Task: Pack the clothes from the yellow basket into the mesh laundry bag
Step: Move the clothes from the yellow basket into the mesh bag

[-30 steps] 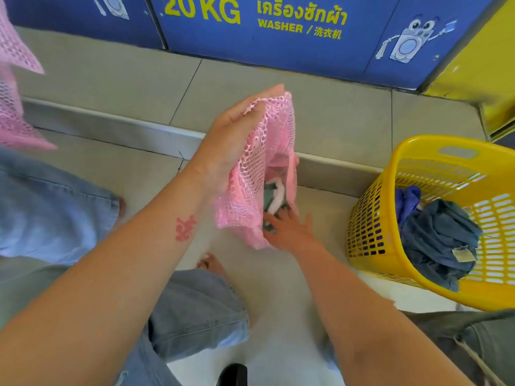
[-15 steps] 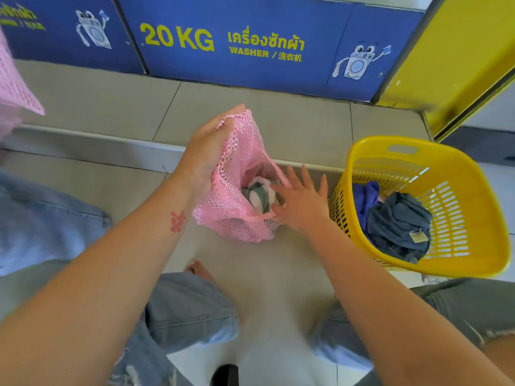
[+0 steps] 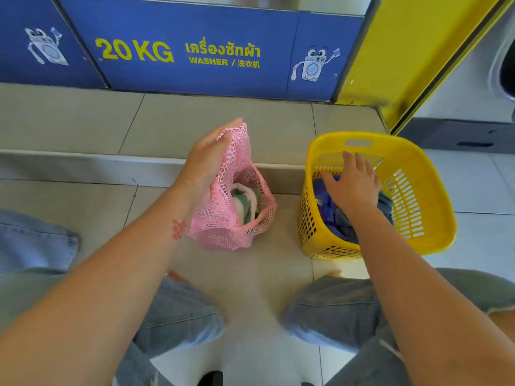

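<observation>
A pink mesh laundry bag (image 3: 223,227) stands on the tiled floor in the middle of the view, its mouth held up and open by my left hand (image 3: 207,160), which grips the top edge. A green and white garment (image 3: 245,200) lies inside the bag. To the right stands the yellow basket (image 3: 418,196), holding a purple garment (image 3: 326,207) and dark grey-blue clothes (image 3: 344,221). My right hand (image 3: 352,182) hovers inside the basket just above the clothes, fingers spread, holding nothing.
A raised tiled step (image 3: 139,162) runs behind the bag, with blue washer panels (image 3: 195,45) above it. A yellow machine side (image 3: 412,51) rises at the right. My knees in jeans (image 3: 331,310) fill the lower view.
My right hand has left the mouth of the pink bag and moved right into the yellow basket. The left hand still holds the bag open.
</observation>
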Demonstrator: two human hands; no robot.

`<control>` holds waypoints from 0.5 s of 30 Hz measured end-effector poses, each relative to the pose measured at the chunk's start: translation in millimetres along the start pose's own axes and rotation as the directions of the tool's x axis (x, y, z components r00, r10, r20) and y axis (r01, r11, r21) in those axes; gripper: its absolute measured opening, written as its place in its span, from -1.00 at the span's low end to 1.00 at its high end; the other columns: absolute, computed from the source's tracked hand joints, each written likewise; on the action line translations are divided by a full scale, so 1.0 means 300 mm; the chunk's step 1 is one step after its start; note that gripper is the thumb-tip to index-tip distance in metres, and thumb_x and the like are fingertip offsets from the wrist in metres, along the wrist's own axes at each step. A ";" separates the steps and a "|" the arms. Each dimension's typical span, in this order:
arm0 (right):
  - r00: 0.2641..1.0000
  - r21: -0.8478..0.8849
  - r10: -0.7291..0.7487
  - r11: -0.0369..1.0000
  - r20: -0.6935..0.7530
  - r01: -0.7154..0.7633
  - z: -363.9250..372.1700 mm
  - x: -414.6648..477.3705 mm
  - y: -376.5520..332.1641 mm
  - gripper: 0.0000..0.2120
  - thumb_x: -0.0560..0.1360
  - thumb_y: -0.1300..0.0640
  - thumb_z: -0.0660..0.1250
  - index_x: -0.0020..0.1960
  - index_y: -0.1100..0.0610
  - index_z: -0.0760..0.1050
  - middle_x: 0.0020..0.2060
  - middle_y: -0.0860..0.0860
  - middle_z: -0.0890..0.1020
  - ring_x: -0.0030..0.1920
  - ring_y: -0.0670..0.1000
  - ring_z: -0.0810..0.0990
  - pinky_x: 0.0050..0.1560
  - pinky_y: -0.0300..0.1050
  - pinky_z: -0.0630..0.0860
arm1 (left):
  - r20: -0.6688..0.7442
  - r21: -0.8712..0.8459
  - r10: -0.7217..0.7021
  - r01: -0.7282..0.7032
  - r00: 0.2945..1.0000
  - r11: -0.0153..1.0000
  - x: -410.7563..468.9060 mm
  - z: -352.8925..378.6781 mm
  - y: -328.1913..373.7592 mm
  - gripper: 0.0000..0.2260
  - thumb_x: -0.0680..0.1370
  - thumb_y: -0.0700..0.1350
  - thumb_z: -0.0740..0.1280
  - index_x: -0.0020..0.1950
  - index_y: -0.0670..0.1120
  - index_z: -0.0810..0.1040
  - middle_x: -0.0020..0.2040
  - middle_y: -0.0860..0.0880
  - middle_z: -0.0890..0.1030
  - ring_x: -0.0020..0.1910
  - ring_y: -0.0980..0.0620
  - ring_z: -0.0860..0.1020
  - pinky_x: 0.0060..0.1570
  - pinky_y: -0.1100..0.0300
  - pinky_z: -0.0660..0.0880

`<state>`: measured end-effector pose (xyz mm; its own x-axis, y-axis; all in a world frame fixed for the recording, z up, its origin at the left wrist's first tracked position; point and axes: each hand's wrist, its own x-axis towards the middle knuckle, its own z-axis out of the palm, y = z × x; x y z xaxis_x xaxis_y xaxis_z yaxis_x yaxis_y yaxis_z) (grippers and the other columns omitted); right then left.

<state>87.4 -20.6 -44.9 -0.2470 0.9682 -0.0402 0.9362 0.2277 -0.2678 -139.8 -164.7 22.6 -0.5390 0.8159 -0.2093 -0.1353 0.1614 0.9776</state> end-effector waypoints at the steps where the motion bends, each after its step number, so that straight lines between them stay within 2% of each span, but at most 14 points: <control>1: 0.998 -0.015 0.035 0.999 0.057 -0.034 0.023 0.016 0.035 -0.30 0.54 -0.15 0.25 0.55 0.08 0.07 0.56 0.13 0.11 0.55 0.20 0.06 0.49 0.24 0.07 | 0.004 0.000 -0.011 0.011 1.000 1.000 0.003 0.011 0.000 -0.70 0.70 -0.12 0.15 0.33 0.07 0.58 0.35 0.08 0.58 0.34 0.10 0.52 0.43 0.03 0.39; 4: 0.970 -0.047 0.077 0.997 0.232 -0.068 0.104 0.057 0.116 -0.10 0.43 -0.23 0.38 0.55 0.13 0.01 0.53 0.17 0.13 0.52 0.25 0.11 0.42 0.30 0.19 | -0.008 -0.003 -0.045 0.045 0.999 0.999 0.022 0.037 -0.008 -0.71 0.70 -0.09 0.15 0.27 0.13 0.61 0.34 0.08 0.59 0.32 0.08 0.54 0.41 0.00 0.42; 7: 0.926 -0.056 0.028 0.998 0.376 -0.007 0.174 0.087 0.129 0.08 0.36 -0.30 0.42 0.58 0.07 -0.17 0.56 0.15 0.02 0.53 0.26 0.08 0.40 0.36 0.18 | -0.024 -0.016 -0.071 0.071 0.997 0.997 0.043 0.051 -0.020 -0.71 0.70 -0.07 0.15 0.27 0.15 0.61 0.33 0.09 0.59 0.30 0.08 0.56 0.36 0.02 0.47; 9: 0.901 -0.035 -0.005 0.999 0.433 0.023 0.212 0.112 0.118 0.09 0.37 -0.26 0.42 0.58 0.06 -0.22 0.57 0.13 -0.01 0.53 0.27 0.06 0.40 0.39 0.17 | -0.025 -0.019 -0.084 0.083 0.996 0.996 0.056 0.054 -0.030 -0.71 0.70 -0.07 0.15 0.29 0.15 0.60 0.33 0.10 0.60 0.28 0.10 0.57 0.31 0.07 0.50; 12: 0.884 -0.055 0.022 0.999 0.467 0.004 0.253 0.146 0.101 0.06 0.38 -0.24 0.42 0.58 0.06 -0.21 0.54 0.20 0.11 0.50 0.32 0.12 0.41 0.35 0.18 | -0.033 -0.030 -0.089 0.088 0.996 0.996 0.073 0.049 -0.042 -0.71 0.70 -0.08 0.15 0.33 0.12 0.58 0.28 0.13 0.62 0.23 0.15 0.59 0.22 0.16 0.53; 15: 0.897 -0.134 0.118 0.989 0.426 -0.067 0.269 0.154 0.093 -0.04 0.38 -0.28 0.40 0.56 0.05 -0.01 0.46 0.26 0.25 0.46 0.33 0.18 0.39 0.32 0.17 | -0.042 -0.039 -0.096 0.094 0.995 0.995 0.087 0.037 -0.053 -0.71 0.70 -0.10 0.16 0.29 0.13 0.61 0.28 0.10 0.63 0.26 0.11 0.60 0.31 0.06 0.51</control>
<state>81.8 22.2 -132.0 -0.2172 0.8511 -0.4780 0.9757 0.1743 -0.1331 -142.5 -139.7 1.8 -0.5579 0.7728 -0.3025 -0.2174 0.2157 0.9520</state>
